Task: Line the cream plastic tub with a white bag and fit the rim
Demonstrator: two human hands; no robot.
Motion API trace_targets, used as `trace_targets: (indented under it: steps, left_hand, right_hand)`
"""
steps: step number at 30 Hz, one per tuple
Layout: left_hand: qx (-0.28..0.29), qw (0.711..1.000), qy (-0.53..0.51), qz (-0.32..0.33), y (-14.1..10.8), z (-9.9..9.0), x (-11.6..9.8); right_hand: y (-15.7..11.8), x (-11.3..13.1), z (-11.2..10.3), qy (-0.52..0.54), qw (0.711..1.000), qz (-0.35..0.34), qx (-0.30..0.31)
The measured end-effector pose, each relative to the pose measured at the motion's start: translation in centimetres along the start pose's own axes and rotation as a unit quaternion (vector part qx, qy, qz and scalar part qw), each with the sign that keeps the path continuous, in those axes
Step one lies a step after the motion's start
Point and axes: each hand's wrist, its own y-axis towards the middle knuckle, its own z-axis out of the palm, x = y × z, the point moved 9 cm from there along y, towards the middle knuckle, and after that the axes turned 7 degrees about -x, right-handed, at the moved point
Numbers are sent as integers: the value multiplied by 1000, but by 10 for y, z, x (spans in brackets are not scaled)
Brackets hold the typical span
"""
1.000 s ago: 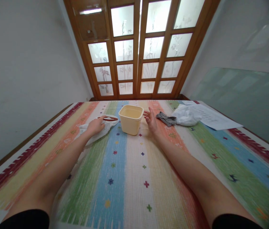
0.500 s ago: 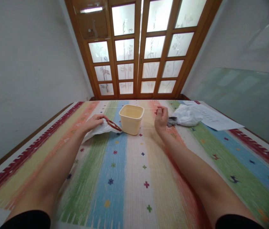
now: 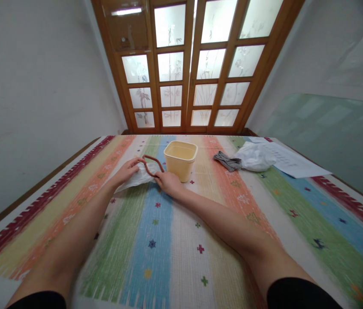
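Observation:
A reddish-brown cord forms an open loop just left of a pale yellow square tub. My left hand pinches the left end of the cord, above a crumpled white plastic bag on the cloth. The fingers of my right hand are closed on the cord's lower right part, in front of the tub. The tub stands upright, and no contents show inside it.
A grey cloth lies right of the tub, touching a white plastic bundle. Printed paper sheets lie farther right. A striped cloth covers the table, with wooden glass-paned doors beyond it.
My right hand has moved left from beside the grey cloth and taken hold of the cord. The cord's loop is wider and raised. The grey cloth is now fully in sight.

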Motion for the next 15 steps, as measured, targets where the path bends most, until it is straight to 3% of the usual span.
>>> trace_targets:
  steps: [4,8,15]
  left_hand:
    - [-24,999,-14,-40,-17,-25,-1]
    - [-93,986,-117,-67,-26,-65,-15]
    - [-249,928,-272,45,-27,-123,-54]
  right_hand:
    - [18,-2,12,-25,999,28,15]
    - [31,1,24,-56,997,47,28]
    - [35,-3,32,-90,994,44,36]
